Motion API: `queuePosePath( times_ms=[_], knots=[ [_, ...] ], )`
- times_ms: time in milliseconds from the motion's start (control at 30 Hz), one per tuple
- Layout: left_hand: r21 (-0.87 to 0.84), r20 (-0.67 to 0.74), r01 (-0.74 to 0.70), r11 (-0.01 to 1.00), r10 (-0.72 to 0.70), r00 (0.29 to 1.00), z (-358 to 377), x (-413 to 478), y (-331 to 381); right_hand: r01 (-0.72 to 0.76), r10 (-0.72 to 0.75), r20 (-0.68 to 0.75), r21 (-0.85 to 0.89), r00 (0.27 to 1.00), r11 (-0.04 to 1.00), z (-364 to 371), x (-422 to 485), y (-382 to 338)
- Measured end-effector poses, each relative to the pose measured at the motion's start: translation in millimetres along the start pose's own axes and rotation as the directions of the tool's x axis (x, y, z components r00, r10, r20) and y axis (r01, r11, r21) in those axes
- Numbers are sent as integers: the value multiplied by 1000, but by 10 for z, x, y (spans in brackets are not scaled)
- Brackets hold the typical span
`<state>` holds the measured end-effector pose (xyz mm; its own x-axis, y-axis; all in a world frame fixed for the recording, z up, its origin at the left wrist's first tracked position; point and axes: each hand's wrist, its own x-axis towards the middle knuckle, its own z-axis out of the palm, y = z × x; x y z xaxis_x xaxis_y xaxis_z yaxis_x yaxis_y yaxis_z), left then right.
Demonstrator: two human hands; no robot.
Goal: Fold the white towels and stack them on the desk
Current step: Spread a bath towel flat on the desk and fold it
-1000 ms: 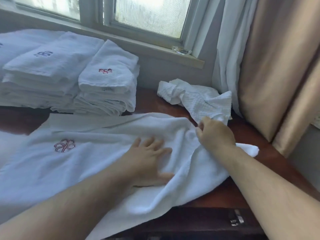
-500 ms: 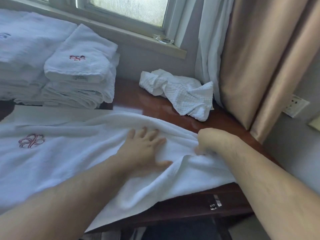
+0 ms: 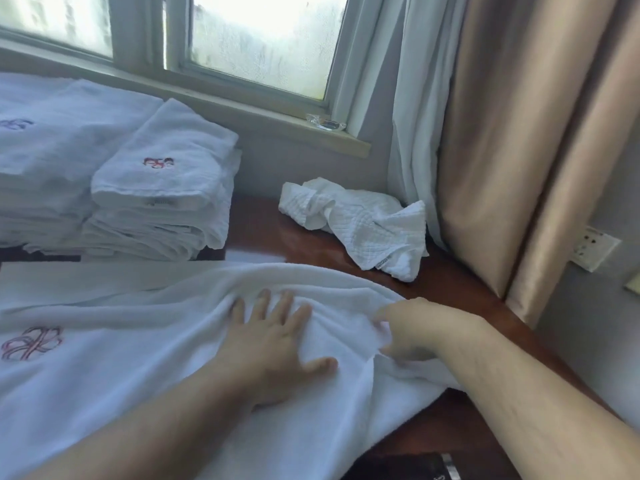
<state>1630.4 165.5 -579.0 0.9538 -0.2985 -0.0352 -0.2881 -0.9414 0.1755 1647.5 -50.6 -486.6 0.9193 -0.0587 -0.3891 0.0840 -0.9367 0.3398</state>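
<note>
Head view
Towel (image 3: 145,368): spread over near desk (image 3: 460,292), red emblem at left, bunched between the hands.
Left hand (image 3: 273,344): flat on towel, fingers spread.
Right hand (image 3: 415,327): curled, pinching a towel fold.
Stacks (image 3: 162,188): folded towels, far left, under window.
Cloth (image 3: 363,220): crumpled, far right, by curtain (image 3: 502,133).

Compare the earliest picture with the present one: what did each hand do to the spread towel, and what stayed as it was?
The right hand came down off the towel's far right edge toward the left hand, bunching cloth in its grip; the corner once lying past it on the desk is drawn in. The left hand stayed flat on the towel. The folded stacks and crumpled cloth did not move.
</note>
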Motion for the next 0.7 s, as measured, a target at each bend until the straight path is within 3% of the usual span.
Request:
queuePosePath(
  times_ms=[100, 200, 267, 367, 433, 533, 567, 633, 667, 700],
  knots=[
    [-8, -3, -9, 1000, 9, 1000, -5, 40, 6, 12, -6, -43, 149, 999, 989, 10, 60, 64],
    [-21, -10, -11, 1000, 11, 1000, -5, 47, -6, -137, 132, 56, 93, 990, 986, 80, 222, 105],
    [-23, -7, -17, 1000, 17, 1000, 6, 39, -19, -206, 194, 86, 152, 977, 967, 117, 289, 100],
    [-34, -6, -21, 999, 21, 1000, 12, 37, -41, -159, 198, -85, 337, 977, 928, 65, 364, 68],
    [-40, 4, -21, 999, 21, 1000, 15, 46, -47, -100, 169, -190, 330, 967, 939, 8, 399, 64],
    [-43, 9, -20, 999, 20, 1000, 21, 75, -47, -200, 250, -179, 257, 951, 945, -93, 436, 18],
    [-39, 3, -21, 999, 21, 1000, 22, 80, -48, -222, 287, -273, 245, 918, 944, -108, 434, -17],
    [-30, -25, -23, 999, 22, 999, 21, 80, -46, -164, 318, -583, 302, 748, 939, -102, 409, -85],
    [-27, -40, -22, 999, 21, 999, 16, 75, -49, -111, 308, -688, 316, 657, 942, -82, 412, -115],
    [-26, -48, -23, 999, 22, 999, 13, 69, -50, -70, 284, -738, 307, 613, 949, -39, 426, -126]
  ],
)
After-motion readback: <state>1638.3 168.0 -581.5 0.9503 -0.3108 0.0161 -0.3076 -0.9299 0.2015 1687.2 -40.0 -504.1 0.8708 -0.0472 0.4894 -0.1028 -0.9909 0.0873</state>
